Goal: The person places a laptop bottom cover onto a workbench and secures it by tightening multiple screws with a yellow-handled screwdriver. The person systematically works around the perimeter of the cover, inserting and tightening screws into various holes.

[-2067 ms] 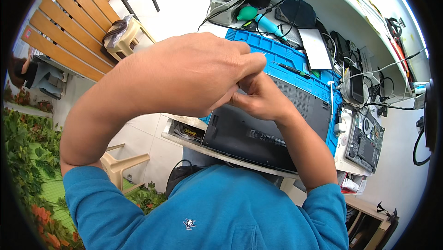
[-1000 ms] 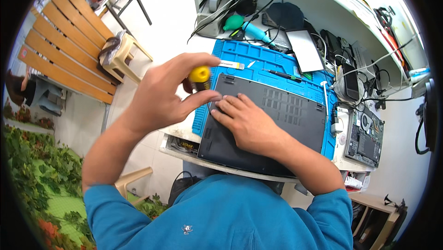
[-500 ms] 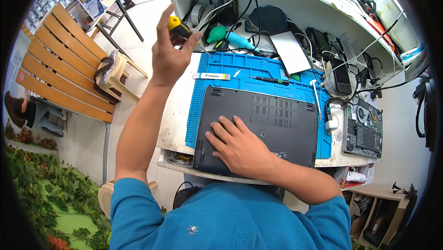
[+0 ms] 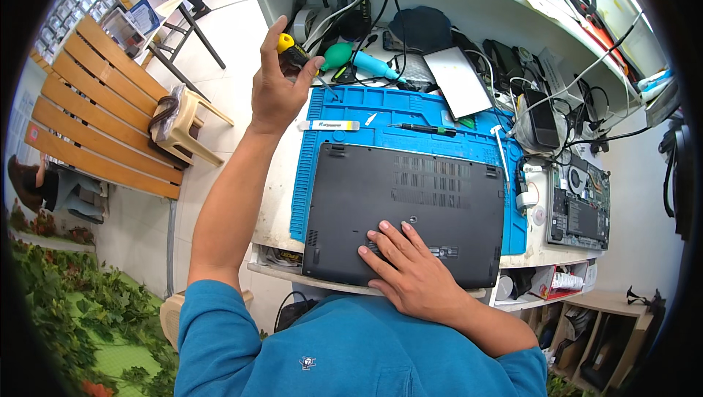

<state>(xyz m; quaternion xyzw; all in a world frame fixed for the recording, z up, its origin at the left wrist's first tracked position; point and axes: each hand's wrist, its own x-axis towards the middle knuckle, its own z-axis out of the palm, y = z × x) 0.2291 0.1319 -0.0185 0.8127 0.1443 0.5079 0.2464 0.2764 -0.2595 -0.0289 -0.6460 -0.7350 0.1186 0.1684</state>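
Head view, nearest first: the bare right hand's grip (image 4: 412,272) is released, its fingers loosely spread and laid on the underside of a matte black, flat rectangular laptop (image 4: 351,192), seemingly to steady it. The laptop lies bottom-up, its slotted vents on the far half, which leaves the whole base panel facing the person. Beneath it a bright blue, ribbed mat with moulded compartments (image 4: 410,108) spreads over the white desk (image 4: 277,192), presumably to cushion the casing and keep small parts together. Beyond the laptop's far-left corner, the left hand's grip (image 4: 277,97) is raised, thumb and fingers closed round a yellow-and-black-handled screwdriver (image 4: 293,53). Its metal shaft slants down toward the mat's far-left corner; whether the tip touches cannot be told. So the laptop is directly under the right grip and touching it, but apart from the left one, to its right and nearer the body. On the mat just past the laptop lie a flat white strip with a coloured end (image 4: 329,125) and a slim black-and-green pen-shaped tool (image 4: 425,130), likely within easy reach. Farther back are a round green rubber bulb (image 4: 337,55) and a tilted white rectangular panel (image 4: 459,82).
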